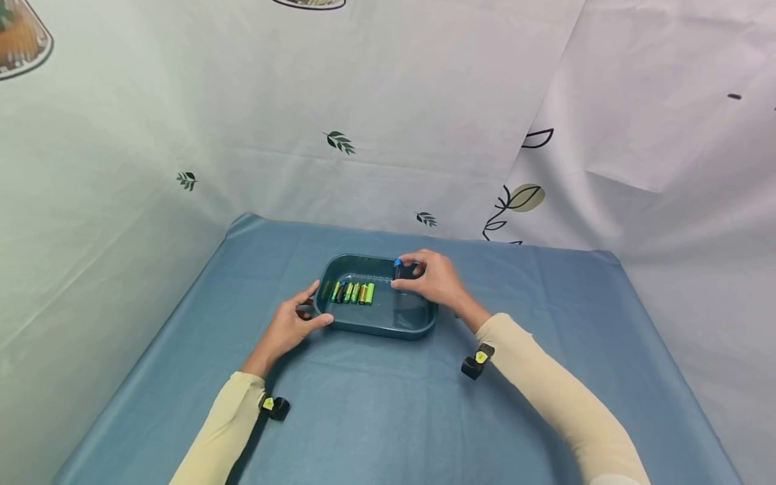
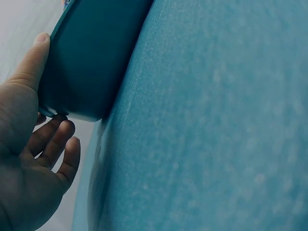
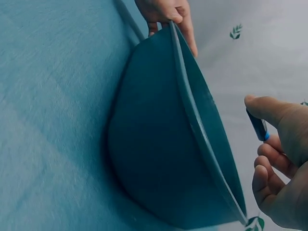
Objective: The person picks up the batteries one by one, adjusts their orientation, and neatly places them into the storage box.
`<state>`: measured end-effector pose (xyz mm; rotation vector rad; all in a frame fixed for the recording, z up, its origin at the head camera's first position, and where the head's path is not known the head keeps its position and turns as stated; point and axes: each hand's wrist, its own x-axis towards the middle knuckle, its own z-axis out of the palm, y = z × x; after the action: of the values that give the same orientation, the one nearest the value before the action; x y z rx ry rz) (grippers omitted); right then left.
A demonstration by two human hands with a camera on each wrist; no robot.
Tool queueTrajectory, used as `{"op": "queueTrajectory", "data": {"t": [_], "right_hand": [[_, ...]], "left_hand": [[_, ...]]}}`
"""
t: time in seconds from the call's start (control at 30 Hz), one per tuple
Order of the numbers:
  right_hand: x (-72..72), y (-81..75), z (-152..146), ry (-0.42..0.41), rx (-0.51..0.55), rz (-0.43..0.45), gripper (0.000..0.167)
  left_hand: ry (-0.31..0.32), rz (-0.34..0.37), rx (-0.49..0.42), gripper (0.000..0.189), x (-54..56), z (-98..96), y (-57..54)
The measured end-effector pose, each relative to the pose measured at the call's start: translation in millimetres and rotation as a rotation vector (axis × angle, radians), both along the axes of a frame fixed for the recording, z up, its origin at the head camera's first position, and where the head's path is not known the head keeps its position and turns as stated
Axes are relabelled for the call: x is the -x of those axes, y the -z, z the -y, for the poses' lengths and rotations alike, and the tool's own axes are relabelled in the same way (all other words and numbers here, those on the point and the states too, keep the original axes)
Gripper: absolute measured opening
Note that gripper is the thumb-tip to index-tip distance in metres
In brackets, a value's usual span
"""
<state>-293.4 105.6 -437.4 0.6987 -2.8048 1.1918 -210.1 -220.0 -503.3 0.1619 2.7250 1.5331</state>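
A dark teal tray [image 1: 382,331] with a raised rim rests on the blue cloth. Inside it, toward the left, several green, yellow and dark batteries [image 1: 353,293] lie side by side in a row. My left hand [image 1: 294,322] holds the tray by its left end, thumb on the rim near the front corner; the left wrist view shows the other fingers [image 2: 57,139] bent below that end. Between thumb and fingertips, my right hand [image 1: 433,277] pinches a dark battery with a blue end [image 1: 397,269], over the tray's back right part. The right wrist view shows this battery [image 3: 258,126] above the rim.
Blue cloth [image 1: 388,417] covers the table under the tray. White sheeting with leaf prints [image 1: 376,182] stands behind the table and along both sides. A small black wrist camera [image 1: 475,364] sits on the right sleeve, and another camera [image 1: 275,407] on the left.
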Motion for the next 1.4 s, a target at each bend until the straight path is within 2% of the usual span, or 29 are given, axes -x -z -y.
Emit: {"op": "queueTrajectory", "data": {"t": [0.27,0.73,1.13,1.4], "right_hand": [[0.0,9.7,15,0.025,0.056,0.089,0.053],[3.5,19.5,30,0.073,0.085,0.142,0.052],[-0.3,24.8,43,0.122,0.034,0.19,0.05],[-2.6,28.5,51,0.143,-0.054,0.206,0.05]], "left_hand": [[-0.003,0.002,0.003,0.089,-0.4,0.1,-0.1],[-0.001,-0.009,0.009,0.088,0.6,-0.4,-0.9],[0.002,-0.001,0.002,0.089,0.9,0.2,-0.4],[0.003,0.001,-0.006,0.088,0.1,0.5,-0.3]]}}
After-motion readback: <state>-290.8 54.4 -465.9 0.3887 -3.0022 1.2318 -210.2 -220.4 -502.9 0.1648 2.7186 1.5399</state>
